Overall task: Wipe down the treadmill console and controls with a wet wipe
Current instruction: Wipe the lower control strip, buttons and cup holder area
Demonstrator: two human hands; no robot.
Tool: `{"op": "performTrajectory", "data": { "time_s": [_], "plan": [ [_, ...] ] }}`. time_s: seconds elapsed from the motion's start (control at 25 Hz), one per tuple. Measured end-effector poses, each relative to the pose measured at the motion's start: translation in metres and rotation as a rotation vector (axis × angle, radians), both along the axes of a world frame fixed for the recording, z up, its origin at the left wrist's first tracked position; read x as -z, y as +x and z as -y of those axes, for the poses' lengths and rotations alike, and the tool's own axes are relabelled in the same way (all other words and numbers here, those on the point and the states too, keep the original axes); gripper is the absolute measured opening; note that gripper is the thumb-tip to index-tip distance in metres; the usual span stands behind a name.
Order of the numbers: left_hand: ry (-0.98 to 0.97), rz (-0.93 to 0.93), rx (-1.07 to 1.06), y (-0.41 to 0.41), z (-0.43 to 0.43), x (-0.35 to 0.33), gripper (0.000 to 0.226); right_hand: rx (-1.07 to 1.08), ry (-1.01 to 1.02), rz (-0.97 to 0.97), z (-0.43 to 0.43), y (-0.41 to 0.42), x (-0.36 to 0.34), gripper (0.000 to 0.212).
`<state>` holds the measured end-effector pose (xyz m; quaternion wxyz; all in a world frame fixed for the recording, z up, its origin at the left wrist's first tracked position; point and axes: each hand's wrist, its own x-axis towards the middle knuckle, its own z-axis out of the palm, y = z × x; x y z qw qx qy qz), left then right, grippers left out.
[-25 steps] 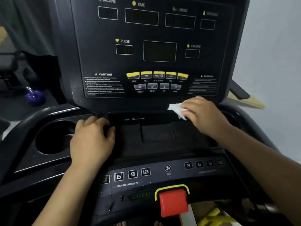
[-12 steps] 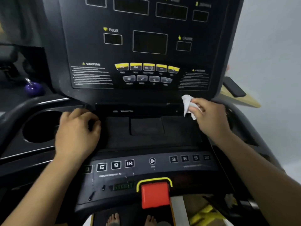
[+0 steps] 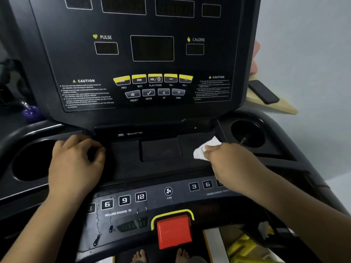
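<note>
Your right hand (image 3: 233, 164) has its fingers pinched closed around the bunched white wet wipe (image 3: 206, 149), pressing it onto the right end of the flat black tray (image 3: 161, 150) just under the upright console (image 3: 152, 54). The wipe sits near the right cup holder (image 3: 247, 133), apart from it. Your left hand (image 3: 76, 164) rests palm-down at the tray's left edge, fingers curled loosely and empty, probably touching the surface. The red stop button (image 3: 173, 231) is below, untouched.
</note>
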<state>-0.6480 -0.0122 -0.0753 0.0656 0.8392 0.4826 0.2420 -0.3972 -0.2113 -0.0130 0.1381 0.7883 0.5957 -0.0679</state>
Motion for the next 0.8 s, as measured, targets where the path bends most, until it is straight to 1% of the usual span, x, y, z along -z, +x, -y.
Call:
{"op": "performTrajectory", "data": {
  "time_s": [0.04,0.08,0.2,0.24,0.36,0.48,0.56,0.68,0.72,0.8],
  "plan": [
    [0.003,0.004,0.001,0.0,0.0,0.0,0.008,-0.031,0.041,-0.009,-0.003,0.0,0.002,0.034],
    [-0.001,0.009,-0.002,0.0,0.0,-0.001,0.01,-0.024,0.075,-0.017,-0.008,0.001,0.004,0.035],
    [-0.008,0.065,-0.019,-0.001,0.001,-0.003,0.022,0.148,0.061,-0.123,-0.015,0.001,0.011,0.062],
    [-0.005,0.082,-0.015,0.0,0.003,-0.002,0.028,0.167,0.05,-0.14,-0.01,-0.006,0.011,0.068],
    [-0.017,0.11,0.041,-0.001,0.0,-0.003,0.048,0.154,0.058,-0.15,0.009,-0.017,0.01,0.073],
    [-0.046,0.146,0.058,-0.001,0.002,-0.004,0.056,0.145,0.086,-0.095,-0.009,-0.006,0.016,0.08],
    [-0.056,0.233,0.047,-0.002,0.009,-0.01,0.053,0.12,0.127,-0.065,-0.019,-0.005,0.02,0.081],
    [-0.05,0.393,0.1,-0.004,0.016,-0.012,0.042,0.132,0.166,-0.054,-0.006,-0.004,0.025,0.071],
    [-0.075,0.485,0.111,-0.006,0.015,-0.011,0.041,0.143,0.179,-0.029,-0.004,-0.004,0.027,0.072],
    [-0.182,0.725,0.075,-0.01,0.013,-0.01,0.039,0.189,0.186,0.006,-0.015,-0.004,0.029,0.079]
  ]
}}
